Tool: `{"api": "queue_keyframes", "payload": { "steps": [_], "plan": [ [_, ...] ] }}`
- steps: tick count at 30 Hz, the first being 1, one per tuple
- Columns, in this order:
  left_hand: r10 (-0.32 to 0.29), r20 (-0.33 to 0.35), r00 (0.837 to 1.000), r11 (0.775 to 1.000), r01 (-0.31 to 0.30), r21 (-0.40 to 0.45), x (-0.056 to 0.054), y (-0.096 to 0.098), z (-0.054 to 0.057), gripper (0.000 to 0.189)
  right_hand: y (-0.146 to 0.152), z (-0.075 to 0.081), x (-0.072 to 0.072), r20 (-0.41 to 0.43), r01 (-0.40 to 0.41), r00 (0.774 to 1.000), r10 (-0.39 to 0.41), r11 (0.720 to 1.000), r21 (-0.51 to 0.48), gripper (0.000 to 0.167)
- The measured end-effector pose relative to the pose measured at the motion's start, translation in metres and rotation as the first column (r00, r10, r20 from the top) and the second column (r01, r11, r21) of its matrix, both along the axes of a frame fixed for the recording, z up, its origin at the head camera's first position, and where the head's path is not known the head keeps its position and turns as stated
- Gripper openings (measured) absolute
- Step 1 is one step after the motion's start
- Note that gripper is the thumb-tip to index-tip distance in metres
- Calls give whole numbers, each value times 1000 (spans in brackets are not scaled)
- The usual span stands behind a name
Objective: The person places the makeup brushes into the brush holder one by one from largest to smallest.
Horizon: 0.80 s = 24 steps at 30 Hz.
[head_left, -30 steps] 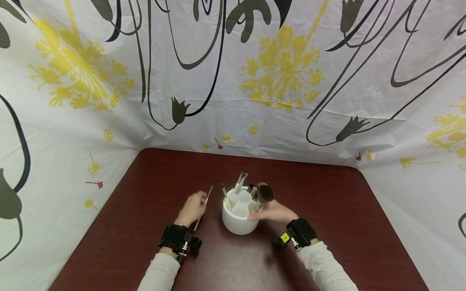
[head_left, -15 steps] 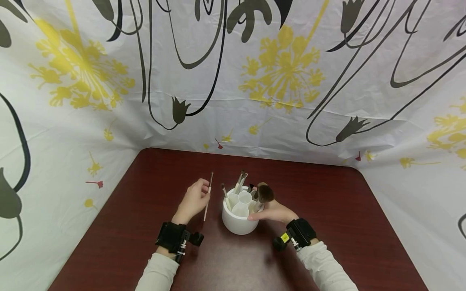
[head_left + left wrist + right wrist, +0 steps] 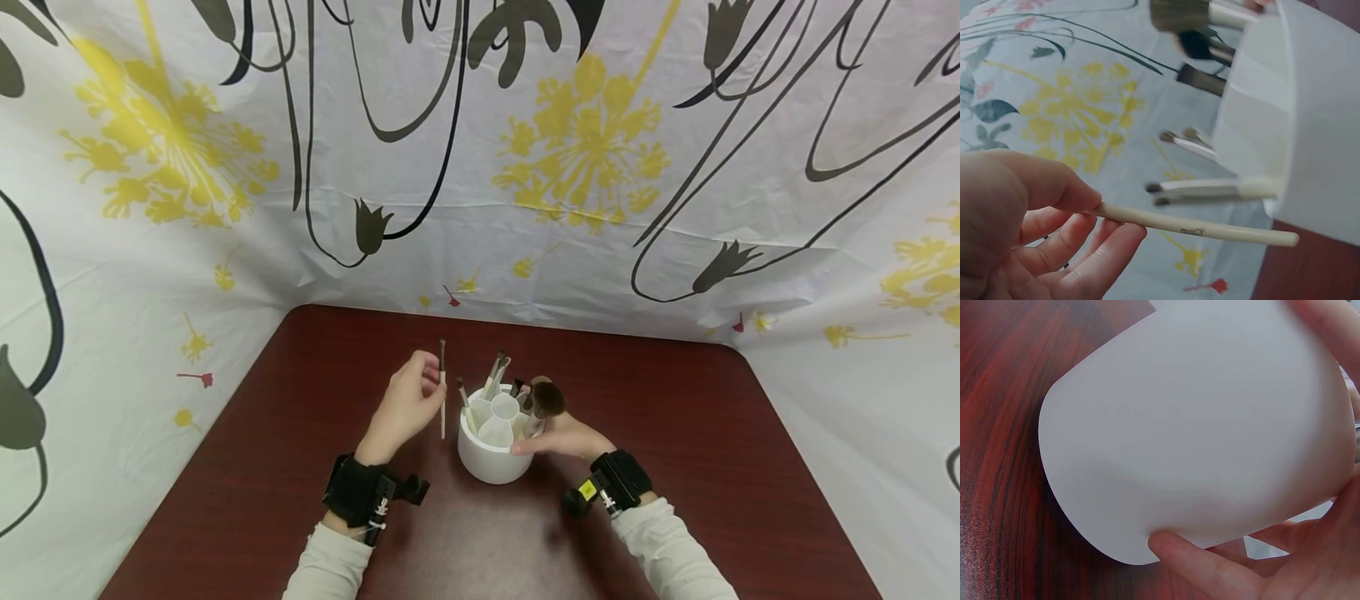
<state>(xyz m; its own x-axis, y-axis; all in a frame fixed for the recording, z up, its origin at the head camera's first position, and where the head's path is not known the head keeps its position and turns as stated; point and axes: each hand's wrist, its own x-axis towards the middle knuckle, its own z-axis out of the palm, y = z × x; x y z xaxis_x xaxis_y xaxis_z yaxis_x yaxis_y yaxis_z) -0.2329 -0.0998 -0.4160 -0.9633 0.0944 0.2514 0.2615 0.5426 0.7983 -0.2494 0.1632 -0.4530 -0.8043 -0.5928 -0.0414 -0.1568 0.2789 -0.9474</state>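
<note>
My left hand [image 3: 405, 404] pinches a thin makeup brush [image 3: 1210, 232] between thumb and fingertips, just left of a white round brush holder [image 3: 491, 463]. In the head view the brush stands nearly upright, dark tip up; in the left wrist view its pale handle end points toward the holder. My right hand [image 3: 566, 437] grips the holder's right side, thumb near the rim and fingers around the far wall. In the right wrist view the holder's smooth wall [image 3: 1179, 425] fills most of the picture. Inside its divided compartments stand several brushes, including a large fluffy one [image 3: 547, 400].
The dark red wooden table [image 3: 675, 417] carries the holder near its middle. Behind and at both sides hangs a white cloth [image 3: 450, 167] printed with yellow and grey flowers. Black wrist cameras [image 3: 358, 493] are strapped to both forearms.
My left hand has lifted the thin brush up and to the right, closer to the holder, turning it from slanted to nearly upright. My right hand and the holder have stayed put.
</note>
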Motion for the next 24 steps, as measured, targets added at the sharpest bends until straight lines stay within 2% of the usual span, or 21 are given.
{"api": "queue_keyframes", "payload": {
  "steps": [2,7,18,24],
  "plan": [
    [6,-27,1000,1000,-6,13,2,3,6,26,-2,8,4,1,-1,1000,1,1000,6,85],
    [4,-79,997,999,-1,41,5,11,16,27,-4,13,7,-24,0,1000,0,1000,23,82],
    [-14,-148,989,998,24,65,4,21,10,26,-4,12,8,-42,4,999,-4,1000,11,80],
    [4,-154,988,997,7,74,2,26,4,25,-5,12,7,-58,5,998,-5,1000,9,79]
  ]
}}
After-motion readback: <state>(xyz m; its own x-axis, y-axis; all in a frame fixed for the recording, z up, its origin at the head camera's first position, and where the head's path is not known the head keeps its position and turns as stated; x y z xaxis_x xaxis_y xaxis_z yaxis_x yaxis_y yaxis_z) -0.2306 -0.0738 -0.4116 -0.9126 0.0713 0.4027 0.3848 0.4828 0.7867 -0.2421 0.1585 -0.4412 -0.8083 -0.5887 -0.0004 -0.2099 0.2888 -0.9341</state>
